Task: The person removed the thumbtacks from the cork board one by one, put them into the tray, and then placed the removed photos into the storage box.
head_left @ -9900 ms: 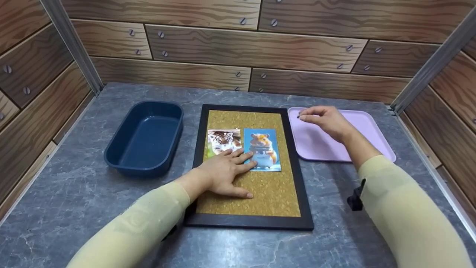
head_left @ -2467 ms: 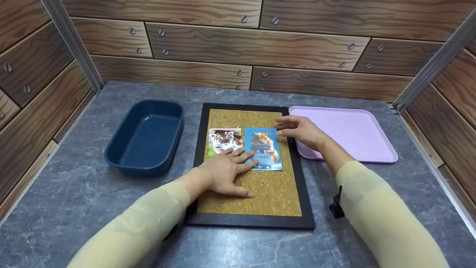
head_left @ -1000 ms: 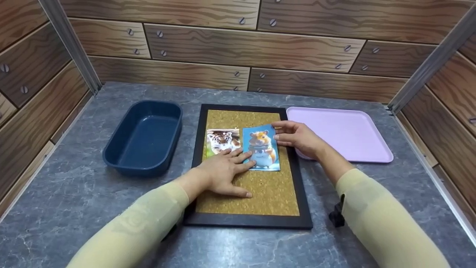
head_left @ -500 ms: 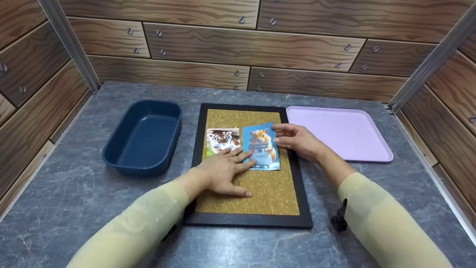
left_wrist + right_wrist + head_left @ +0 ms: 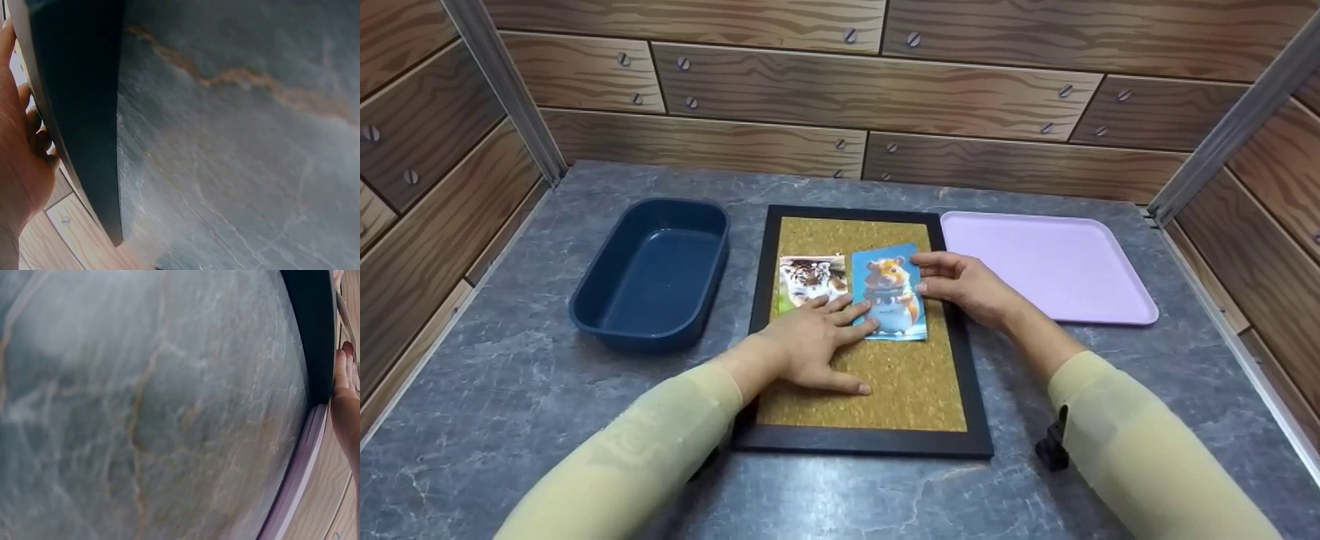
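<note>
A black-framed cork board lies in the middle of the table in the head view. On it are a tiger picture and, to its right, a blue hamster picture. My left hand rests on the board with fingers spread. It covers the tiger picture's lower part, and fingertips press the hamster picture's left side. My right hand pinches the hamster picture's right edge, whose upper right corner is raised off the cork. The wrist views show the left hand and right hand only at their margins.
A deep navy-blue container stands left of the board. To the right, a flat lilac tray touches or nearly touches the board's frame. Wood-patterned walls enclose the grey marbled table at the back and sides.
My right hand has come from above the tray, where it held a tiny dark thing, to the hamster picture, whose right side has since risen. My left hand has stayed put.
</note>
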Demonstrator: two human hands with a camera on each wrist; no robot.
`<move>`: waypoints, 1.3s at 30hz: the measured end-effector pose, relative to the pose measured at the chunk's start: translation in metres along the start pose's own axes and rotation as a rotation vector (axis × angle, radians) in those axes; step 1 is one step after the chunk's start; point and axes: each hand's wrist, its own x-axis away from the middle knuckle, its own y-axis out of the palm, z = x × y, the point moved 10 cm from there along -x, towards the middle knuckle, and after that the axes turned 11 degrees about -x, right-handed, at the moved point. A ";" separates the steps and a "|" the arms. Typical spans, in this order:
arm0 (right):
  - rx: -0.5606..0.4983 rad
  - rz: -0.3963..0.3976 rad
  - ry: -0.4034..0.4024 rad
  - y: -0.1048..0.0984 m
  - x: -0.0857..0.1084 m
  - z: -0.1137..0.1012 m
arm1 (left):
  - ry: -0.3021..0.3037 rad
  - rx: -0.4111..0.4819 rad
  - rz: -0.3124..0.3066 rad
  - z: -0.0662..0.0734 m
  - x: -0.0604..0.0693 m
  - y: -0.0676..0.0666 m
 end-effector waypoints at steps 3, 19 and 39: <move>0.009 -0.004 -0.013 0.000 0.000 0.001 | 0.001 -0.010 0.005 0.000 -0.001 0.000; 0.022 0.004 -0.032 -0.001 -0.001 0.007 | -0.009 -0.039 -0.007 -0.001 -0.002 0.001; 0.032 -0.012 -0.053 0.001 -0.001 0.005 | 0.009 -0.010 0.080 0.001 0.004 -0.003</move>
